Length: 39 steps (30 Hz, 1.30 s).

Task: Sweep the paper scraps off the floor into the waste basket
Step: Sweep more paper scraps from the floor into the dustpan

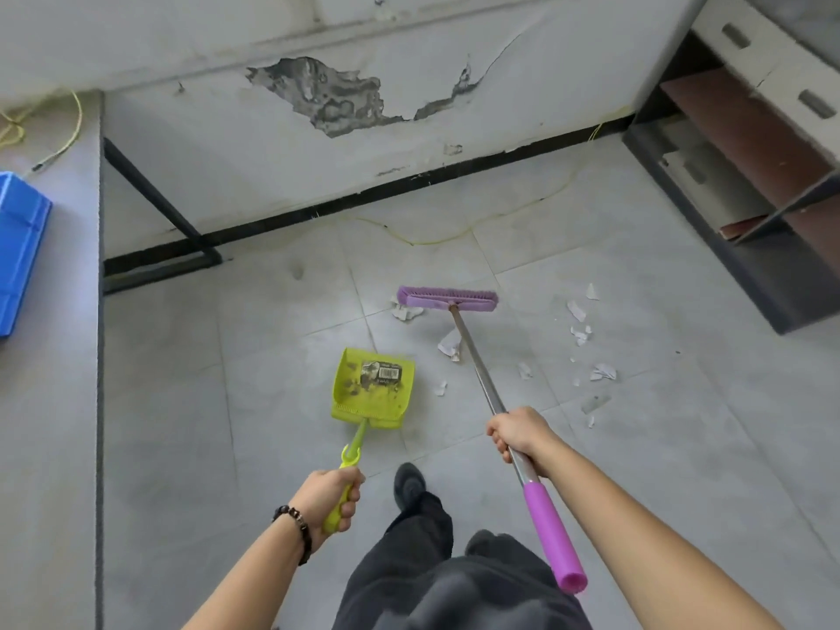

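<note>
**Sweeping under way:** A person stands on a grey tiled floor (272, 338), seen from above, with a cleaning tool in each hand. The left hand (334, 495) wears a dark beaded bracelet (295, 525) at the wrist. Its fingers (352, 509) are curled tight round the long handle of a lime-green plastic dustpan (375, 388). The soiled pan, which bears a barcode label, sits low at the floor with its mouth turned toward 12 o'clock.

The right hand (516, 431) grips the bare metal shaft of a purple-bristled broom (447, 298), fingers wrapped fully round it just ahead of the purple foam sleeve (552, 534). The broom head rests on the tiles at 12 o'clock from the person's black shoe (409, 482) and at 1 o'clock from the dustpan.

Torn white paper scraps (450, 345) lie scattered on the floor. One touches the broom head's left end, and one lies beside the shaft between broom head and pan. A small one sits at 3 o'clock of the pan. A loose spread lies at 3 to 4 o'clock of the broom head, well apart from the dustpan.

A thin yellow cable (436, 242) trails over the tiles at 12 o'clock of the broom, near a white wall with peeled paint (336, 95). At 9 o'clock a blue plastic crate (20, 252) sits on a grey counter (50, 402). At 2 o'clock stands a dark shelf unit (772, 175).
</note>
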Motion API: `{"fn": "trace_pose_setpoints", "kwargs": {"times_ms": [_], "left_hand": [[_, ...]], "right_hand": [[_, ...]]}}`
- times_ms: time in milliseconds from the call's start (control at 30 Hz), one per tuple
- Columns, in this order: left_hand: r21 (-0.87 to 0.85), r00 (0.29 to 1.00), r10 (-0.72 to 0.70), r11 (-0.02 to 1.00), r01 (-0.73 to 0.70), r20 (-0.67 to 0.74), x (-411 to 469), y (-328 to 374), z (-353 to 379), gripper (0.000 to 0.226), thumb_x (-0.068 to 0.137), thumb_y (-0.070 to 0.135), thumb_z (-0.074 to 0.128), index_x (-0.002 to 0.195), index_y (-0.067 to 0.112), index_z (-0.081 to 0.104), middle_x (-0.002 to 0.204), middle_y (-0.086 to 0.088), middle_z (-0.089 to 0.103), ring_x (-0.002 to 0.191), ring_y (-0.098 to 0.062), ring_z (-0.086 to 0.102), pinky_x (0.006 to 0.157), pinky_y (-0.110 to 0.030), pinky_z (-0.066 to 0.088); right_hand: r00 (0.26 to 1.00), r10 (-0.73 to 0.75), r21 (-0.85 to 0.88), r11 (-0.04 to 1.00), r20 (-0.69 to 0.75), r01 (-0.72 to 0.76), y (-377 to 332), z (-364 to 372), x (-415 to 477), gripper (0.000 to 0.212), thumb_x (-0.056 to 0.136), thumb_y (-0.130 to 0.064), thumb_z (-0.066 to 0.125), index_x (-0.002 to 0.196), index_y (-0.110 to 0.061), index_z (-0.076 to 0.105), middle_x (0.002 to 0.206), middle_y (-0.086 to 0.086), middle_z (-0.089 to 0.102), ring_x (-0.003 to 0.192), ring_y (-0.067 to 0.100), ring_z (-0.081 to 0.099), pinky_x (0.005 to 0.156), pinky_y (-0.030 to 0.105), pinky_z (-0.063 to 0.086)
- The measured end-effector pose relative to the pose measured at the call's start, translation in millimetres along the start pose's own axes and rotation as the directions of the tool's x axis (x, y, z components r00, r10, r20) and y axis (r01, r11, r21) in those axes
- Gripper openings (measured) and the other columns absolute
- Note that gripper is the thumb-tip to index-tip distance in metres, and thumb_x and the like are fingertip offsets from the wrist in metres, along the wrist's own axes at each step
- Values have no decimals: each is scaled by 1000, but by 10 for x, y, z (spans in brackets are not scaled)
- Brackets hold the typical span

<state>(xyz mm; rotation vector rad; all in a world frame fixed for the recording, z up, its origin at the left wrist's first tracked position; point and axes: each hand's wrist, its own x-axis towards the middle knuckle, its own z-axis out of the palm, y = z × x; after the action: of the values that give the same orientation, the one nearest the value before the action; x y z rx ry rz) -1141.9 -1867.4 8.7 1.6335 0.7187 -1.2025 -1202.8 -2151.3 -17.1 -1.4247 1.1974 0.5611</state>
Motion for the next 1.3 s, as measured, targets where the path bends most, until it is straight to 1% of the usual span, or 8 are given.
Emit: {"fn": "trace_pose_setpoints", "kwargs": {"times_ms": [200, 333, 567, 700, 767, 867, 1033, 1300], "left_hand": [[44, 996, -87, 995, 87, 9, 437, 525, -178, 11, 87, 8, 56, 78, 9, 51, 56, -2, 45, 38, -13, 34, 34, -19, 26], [77, 989, -146, 987, 144, 27, 615, 737, -230, 10, 88, 10, 58, 81, 8, 51, 57, -3, 47, 39, -13, 36, 36, -19, 27], [217, 986, -162, 962, 166, -37, 777, 1094, -134, 15, 94, 12, 58, 83, 6, 49, 68, -7, 47, 44, -16, 37, 40, -20, 29], [251, 986, -164, 953, 169, -41, 877, 1295, -57, 16, 94, 11, 58, 83, 8, 47, 66, -6, 42, 43, -16, 34, 39, -18, 27], [276, 984, -168, 945, 177, -56, 934, 1388, -21, 15, 93, 11, 58, 83, 8, 47, 65, -6, 41, 44, -16, 33, 39, -18, 26], [328, 976, -202, 920, 217, -79, 969, 1478, -18, 13, 93, 11, 58, 86, 6, 48, 63, -6, 41, 45, -17, 32, 42, -19, 26], [481, 966, -218, 838, 259, -139, 825, 1489, -68, 15, 94, 17, 57, 90, 7, 47, 62, -6, 46, 45, -17, 34, 46, -20, 27], [656, 968, -77, 722, 220, -239, 425, 1257, 244, 27, 89, 30, 60, 77, 8, 49, 66, -7, 42, 48, -19, 35, 43, -19, 26]], "right_hand": [[998, -62, -27, 998, -11, 62, -1047, 208, 655, 13, 79, -6, 57, 67, -3, 57, 55, 9, 54, 37, 15, 42, 38, 19, 37], [1000, -29, 48, 998, -1, 29, -1513, 304, 1161, 6, 92, -3, 46, 89, -3, 50, 70, 17, 57, 44, 16, 45, 35, 18, 42], [995, 95, -494, 864, -42, -103, -1277, 32, 1539, 23, 82, -3, 26, 83, -11, 47, 64, 14, 44, 42, 14, 33, 42, 17, 26], [970, 193, -635, 734, -145, -241, -696, -491, 1201, 37, 98, -29, 25, 92, -5, 53, 75, 20, 55, 44, 22, 49, 41, 18, 34], [950, 241, -619, 720, -200, -314, -437, -726, 1025, 44, 100, -40, 28, 97, -6, 56, 79, 15, 57, 48, 20, 48, 43, 18, 35], [928, 297, -524, 766, -227, -373, -268, -972, 857, 47, 98, -47, 38, 77, -8, 53, 65, 8, 53, 43, 17, 43, 41, 16, 32], [951, 216, -472, 829, -223, -299, -142, -1168, 769, 49, 96, -51, 38, 74, -9, 53, 68, 7, 56, 50, 21, 49, 41, 20, 36], [981, 175, -346, 918, -87, -194, -537, -1235, 1326, 38, 96, -33, 36, 94, -4, 60, 58, 13, 56, 42, 21, 47, 42, 22, 41]]}}
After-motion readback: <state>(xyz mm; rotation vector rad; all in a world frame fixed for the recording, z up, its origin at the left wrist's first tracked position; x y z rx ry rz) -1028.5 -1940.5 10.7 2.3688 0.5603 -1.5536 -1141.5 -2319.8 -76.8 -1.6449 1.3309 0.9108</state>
